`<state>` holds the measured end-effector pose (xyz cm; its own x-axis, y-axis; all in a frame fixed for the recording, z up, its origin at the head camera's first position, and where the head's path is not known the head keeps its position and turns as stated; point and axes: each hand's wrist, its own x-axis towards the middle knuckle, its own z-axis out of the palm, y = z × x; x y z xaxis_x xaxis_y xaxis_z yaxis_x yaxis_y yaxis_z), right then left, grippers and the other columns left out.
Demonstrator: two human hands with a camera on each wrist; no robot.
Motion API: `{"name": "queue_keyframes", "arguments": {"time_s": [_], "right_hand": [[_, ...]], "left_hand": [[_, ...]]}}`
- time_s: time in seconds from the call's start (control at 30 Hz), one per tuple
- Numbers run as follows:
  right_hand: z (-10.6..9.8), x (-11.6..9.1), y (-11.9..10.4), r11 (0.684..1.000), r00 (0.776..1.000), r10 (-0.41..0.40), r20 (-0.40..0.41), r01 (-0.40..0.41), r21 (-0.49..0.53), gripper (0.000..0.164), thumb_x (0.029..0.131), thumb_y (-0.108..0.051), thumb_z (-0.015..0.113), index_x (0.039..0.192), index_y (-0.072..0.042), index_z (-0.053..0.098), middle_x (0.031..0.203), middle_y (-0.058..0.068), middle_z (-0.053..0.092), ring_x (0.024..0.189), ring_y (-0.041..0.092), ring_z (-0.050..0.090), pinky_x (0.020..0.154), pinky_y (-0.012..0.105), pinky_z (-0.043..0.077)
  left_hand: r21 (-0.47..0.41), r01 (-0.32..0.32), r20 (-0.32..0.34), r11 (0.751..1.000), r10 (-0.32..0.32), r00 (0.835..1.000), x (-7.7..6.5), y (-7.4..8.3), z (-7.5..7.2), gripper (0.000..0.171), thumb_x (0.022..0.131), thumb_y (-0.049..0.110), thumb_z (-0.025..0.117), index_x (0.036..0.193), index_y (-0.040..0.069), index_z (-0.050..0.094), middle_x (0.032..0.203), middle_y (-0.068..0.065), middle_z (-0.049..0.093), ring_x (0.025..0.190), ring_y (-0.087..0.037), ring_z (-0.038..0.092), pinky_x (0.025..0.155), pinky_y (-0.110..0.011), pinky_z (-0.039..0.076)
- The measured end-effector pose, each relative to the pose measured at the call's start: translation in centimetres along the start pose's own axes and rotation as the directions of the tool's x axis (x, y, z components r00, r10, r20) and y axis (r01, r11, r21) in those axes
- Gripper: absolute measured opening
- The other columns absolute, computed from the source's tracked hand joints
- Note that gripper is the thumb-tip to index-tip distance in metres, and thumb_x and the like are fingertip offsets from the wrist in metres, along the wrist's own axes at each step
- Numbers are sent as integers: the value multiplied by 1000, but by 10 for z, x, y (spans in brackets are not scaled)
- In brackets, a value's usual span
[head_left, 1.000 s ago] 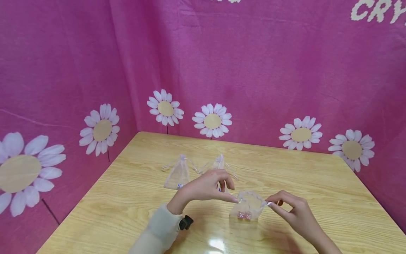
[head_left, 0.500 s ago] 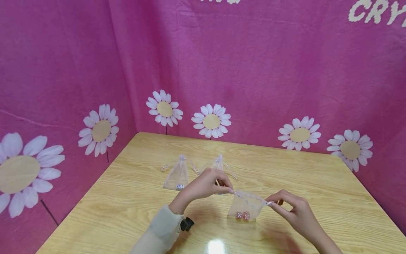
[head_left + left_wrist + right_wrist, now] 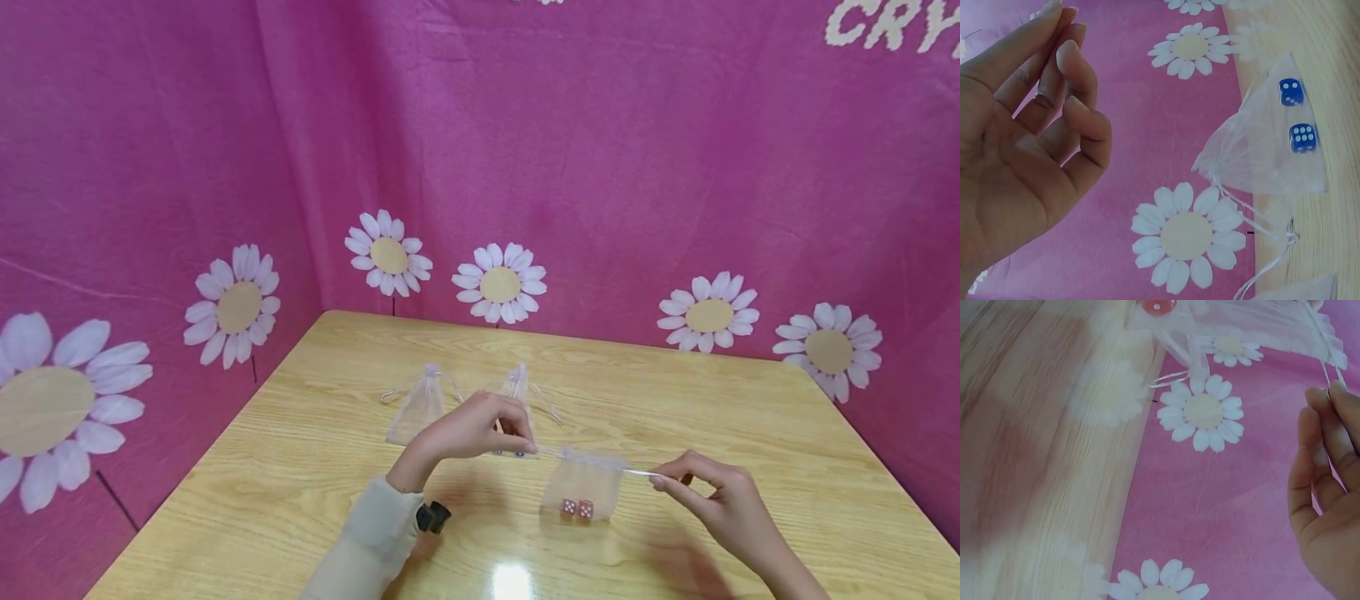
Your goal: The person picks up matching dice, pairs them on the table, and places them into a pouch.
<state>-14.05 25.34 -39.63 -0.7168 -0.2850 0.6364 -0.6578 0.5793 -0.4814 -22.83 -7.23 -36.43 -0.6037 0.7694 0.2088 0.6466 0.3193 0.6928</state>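
Note:
A sheer white drawstring pouch (image 3: 582,479) hangs at the middle front of the head view, two red dice (image 3: 577,508) at its bottom. My left hand (image 3: 480,427) pinches the drawstring on its left side between thumb and fingertips. On the other side my right hand (image 3: 708,492) pinches the right drawstring (image 3: 637,472). Both cords are taut and the pouch mouth is gathered almost flat. In the right wrist view, the cord loop (image 3: 1329,369) runs from the fingertips to the pouch edge. Whether the pouch bottom touches the table, I cannot tell.
Behind my left hand are two more tied sheer pouches, one at left (image 3: 420,408) and one partly hidden (image 3: 517,387). Blue dice (image 3: 1302,137) show inside a pouch in the left wrist view. The wooden table (image 3: 750,417) meets a pink flowered cloth (image 3: 600,167).
My left hand took hold of the left cord and moved left. My right hand moved right, drawing both cords out. The pouch mouth went from wide open to gathered.

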Motion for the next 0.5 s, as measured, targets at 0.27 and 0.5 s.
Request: {"name": "queue_keyframes", "arguments": {"time_s": [0.27,0.5], "right_hand": [[-6,-4,9,1000,999,7,-33,-7,-10,41,72,14,74,85,-25,72,78,-12,71,69,-6,55,61,14,41],[-13,-9,19,999,996,8,-94,-12,-40,40,71,15,75,84,-22,73,77,-12,70,68,-6,51,61,14,38]], "left_hand": [[-11,26,24,1000,-26,999,-6,-7,-8,12,91,21,69,85,13,73,85,0,67,70,1,57,65,-17,47],[-27,79,1,997,-79,997,-12,-11,-17,11,90,20,70,83,12,72,84,1,63,74,-6,56,70,-25,47]]}}
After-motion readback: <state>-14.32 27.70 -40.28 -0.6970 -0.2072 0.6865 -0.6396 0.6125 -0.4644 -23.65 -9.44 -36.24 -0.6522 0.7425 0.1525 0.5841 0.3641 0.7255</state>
